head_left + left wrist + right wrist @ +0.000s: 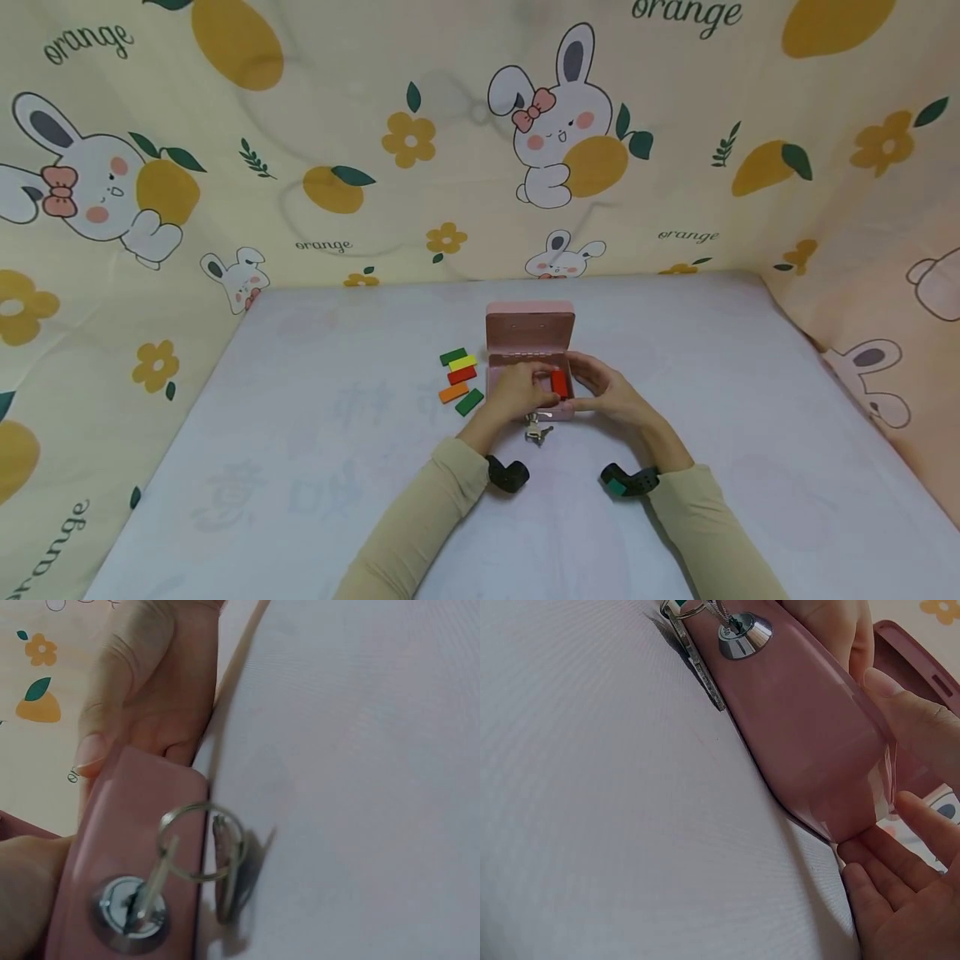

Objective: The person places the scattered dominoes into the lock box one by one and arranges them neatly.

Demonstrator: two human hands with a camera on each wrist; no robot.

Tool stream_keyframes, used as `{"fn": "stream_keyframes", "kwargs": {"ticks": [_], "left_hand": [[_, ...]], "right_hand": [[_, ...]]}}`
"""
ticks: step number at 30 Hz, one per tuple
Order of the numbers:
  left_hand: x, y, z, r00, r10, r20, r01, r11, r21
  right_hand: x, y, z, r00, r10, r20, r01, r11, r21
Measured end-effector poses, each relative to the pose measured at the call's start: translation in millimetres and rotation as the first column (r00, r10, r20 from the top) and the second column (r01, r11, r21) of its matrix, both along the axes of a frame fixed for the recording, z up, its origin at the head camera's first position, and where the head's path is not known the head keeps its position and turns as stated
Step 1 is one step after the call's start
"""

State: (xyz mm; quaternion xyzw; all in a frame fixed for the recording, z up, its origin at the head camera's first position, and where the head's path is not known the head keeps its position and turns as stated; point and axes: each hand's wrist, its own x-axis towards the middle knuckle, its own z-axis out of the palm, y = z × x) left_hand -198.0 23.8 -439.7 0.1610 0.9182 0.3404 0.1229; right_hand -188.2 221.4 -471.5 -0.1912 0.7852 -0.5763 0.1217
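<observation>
Left hand (pixel 513 396) is down in the pink cash box (pixel 802 727), thumb and fingertips apparently pinching the ends of a bright red block (pixel 559 385) near the box's right wall. Right hand (pixel 617 397) has its grip on that end: thumb on the rim, fingers against the outside.

Risks, my read:
- Fingertip pinch on a small smooth block. Uneven release, it tips or lands askew.
- Box looks light. If the right hand eases off while the left bumps a wall, it could skid on the bench (pixel 262 375).
- Raised lid (pixel 530 332) stands on its rear hinge; no prop that I can see. A hard jolt might drop it on the knuckles.
- Key (pixel 154 885) is in the front lock (pixel 111 900), key ring (pixel 199 877) and second key (pixel 225 889) dangling near the left wrist. A snag would tug the box.
- Far green block (pixel 453 357), yellow block (pixel 462 362), darker red block (pixel 462 375), orange block (pixel 453 392), near green block (pixel 469 402) lie loose left of the box. A careless elbow or sleeve scatters them.

Materials: box reads as painted sheet metal, glossy, rounded corners. Lock is a shiny round metal barrel; ring is thin wire. Blocks are small straight-edged bars, wood or plastic, can't tell. Bench surface is white, fine-textured, faint marks showing.
</observation>
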Motion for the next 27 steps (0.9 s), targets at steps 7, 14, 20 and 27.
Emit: {"fn": "stream_keyframes", "kwargs": {"ticks": [7, 14, 20, 27], "left_hand": [[1.2, 4.6, -0.1, 1.0, 0.021, 0.009, -0.02, 0.999, -0.034], [2.4, 6.8, -2.2, 0.999, 0.046, 0.023, -0.046, 0.999, -0.022], [1.3, 7.0, -5.1, 0.999, 0.051, 0.018, -0.05, 0.998, -0.033], [1.3, 5.5, -3.6, 0.999, 0.044, 0.012, -0.043, 0.999, -0.033]], "right_hand": [[-0.5, 0.0, -0.4, 1.0, 0.001, 0.006, -0.001, 1.0, -0.009], [-0.1, 0.5, 0.4, 1.0, -0.002, 0.015, 0.002, 1.0, -0.009], [-0.1, 0.4, 0.7, 1.0, 0.009, 0.01, -0.009, 1.0, -0.014], [0.7, -1.3, 1.8, 1.0, 0.006, 0.015, -0.006, 1.0, -0.012]]}}
